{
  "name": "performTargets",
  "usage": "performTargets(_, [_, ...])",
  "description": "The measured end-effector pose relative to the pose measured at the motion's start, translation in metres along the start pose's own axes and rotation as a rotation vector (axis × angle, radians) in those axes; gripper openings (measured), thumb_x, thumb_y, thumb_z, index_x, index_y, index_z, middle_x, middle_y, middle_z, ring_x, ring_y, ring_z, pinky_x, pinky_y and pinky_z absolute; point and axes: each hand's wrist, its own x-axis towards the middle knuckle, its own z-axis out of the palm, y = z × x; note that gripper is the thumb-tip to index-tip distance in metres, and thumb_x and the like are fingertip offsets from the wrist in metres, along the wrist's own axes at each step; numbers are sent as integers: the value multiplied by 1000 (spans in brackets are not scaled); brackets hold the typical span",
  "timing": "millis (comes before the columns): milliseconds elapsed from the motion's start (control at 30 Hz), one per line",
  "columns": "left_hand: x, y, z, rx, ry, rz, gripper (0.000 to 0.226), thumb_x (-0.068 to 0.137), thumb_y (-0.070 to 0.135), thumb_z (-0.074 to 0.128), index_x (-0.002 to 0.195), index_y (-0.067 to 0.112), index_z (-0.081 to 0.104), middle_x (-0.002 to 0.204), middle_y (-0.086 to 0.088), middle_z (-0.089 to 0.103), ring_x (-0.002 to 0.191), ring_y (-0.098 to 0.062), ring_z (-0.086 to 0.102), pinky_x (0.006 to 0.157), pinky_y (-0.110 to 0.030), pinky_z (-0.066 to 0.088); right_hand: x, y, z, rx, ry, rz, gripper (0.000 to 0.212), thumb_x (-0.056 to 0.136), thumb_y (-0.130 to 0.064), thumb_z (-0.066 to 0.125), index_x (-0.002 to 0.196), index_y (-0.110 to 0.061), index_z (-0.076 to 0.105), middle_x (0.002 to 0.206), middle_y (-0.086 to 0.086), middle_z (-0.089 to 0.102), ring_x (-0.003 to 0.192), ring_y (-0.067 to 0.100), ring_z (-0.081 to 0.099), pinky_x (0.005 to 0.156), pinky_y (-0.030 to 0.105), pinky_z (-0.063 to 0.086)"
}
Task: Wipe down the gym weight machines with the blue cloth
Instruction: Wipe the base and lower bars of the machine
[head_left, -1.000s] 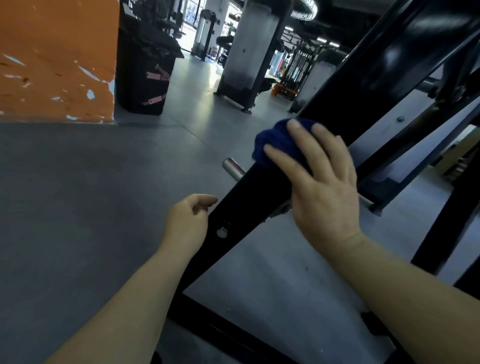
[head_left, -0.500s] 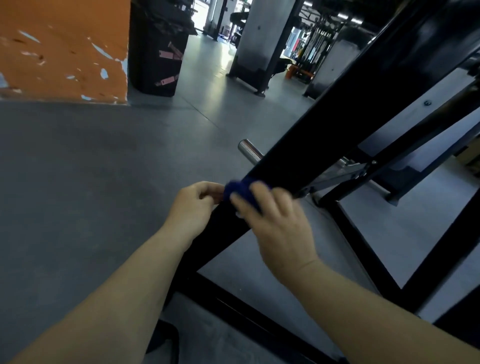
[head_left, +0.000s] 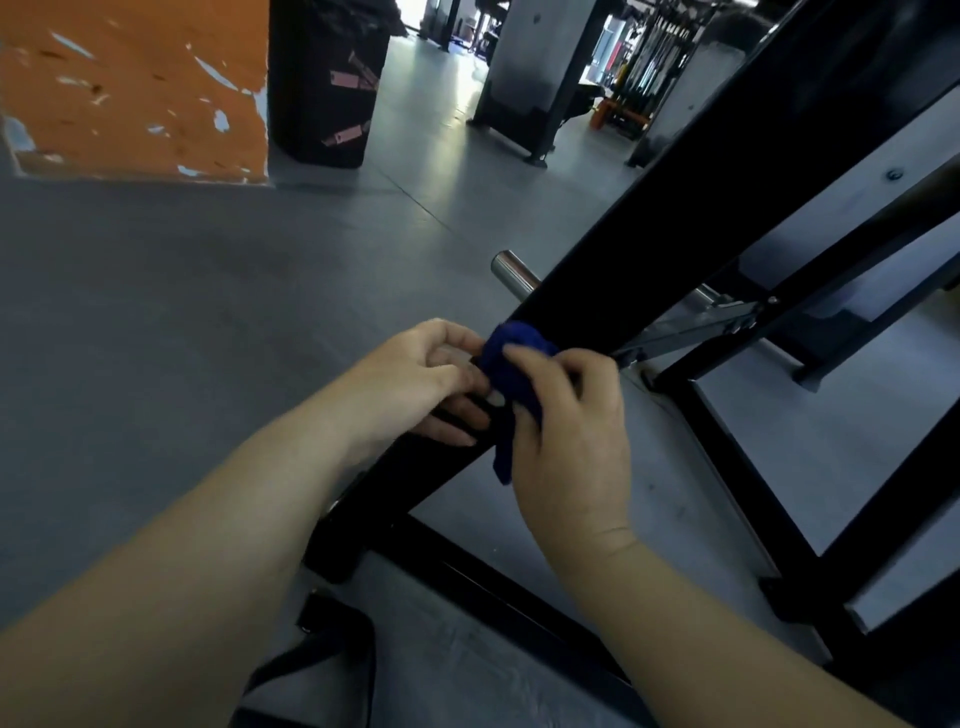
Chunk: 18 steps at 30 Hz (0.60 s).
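A black slanted beam (head_left: 691, 208) of the weight machine runs from upper right down to the floor frame. The blue cloth (head_left: 511, 374) is bunched against the beam's lower part. My right hand (head_left: 566, 431) grips the cloth with curled fingers, one end hanging down below the thumb. My left hand (head_left: 426, 379) is at the beam's left side, its fingertips touching the cloth's edge and pinching it. A chrome peg (head_left: 511, 270) sticks out of the beam just above the hands.
Black floor bars (head_left: 519, 592) of the frame lie below my arms, and more black struts (head_left: 852, 519) stand at right. An orange wall (head_left: 130, 88) and a black bin (head_left: 327, 83) are at far left. Grey floor (head_left: 182, 312) spreads to the left. A dark strap (head_left: 322, 660) lies near the bottom.
My right hand slid the cloth down the beam from above the chrome peg to below it. My left hand came in and now touches the cloth. The view tilted downward.
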Motion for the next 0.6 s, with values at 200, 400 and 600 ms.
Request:
performTargets(200, [0, 13, 8, 240, 210, 266, 28, 86, 13, 71, 109, 19, 57, 103, 0, 63, 90, -18, 69, 74, -29, 59, 4, -24, -18, 616, -168, 252, 60, 89, 6, 57, 137, -29, 47, 134, -13, 51, 124, 3, 51, 102, 23, 46])
performTargets(400, [20, -34, 15, 696, 468, 866, 29, 70, 14, 80, 97, 9, 68, 113, -7, 49, 103, -12, 51, 85, -21, 45, 2, -12, -37, 633, 153, 477, 46, 92, 6, 49, 123, -28, 54, 117, -14, 57, 110, -2, 55, 87, 16, 48])
performTargets(600, [19, -116, -1, 705, 400, 656, 36, 71, -9, 78, 99, 11, 68, 112, 6, 47, 101, -4, 50, 87, -7, 40, -14, -9, -23, 608, -9, 627, 42, 94, 2, 48, 112, -36, 55, 112, -22, 57, 104, -6, 56, 85, 19, 51])
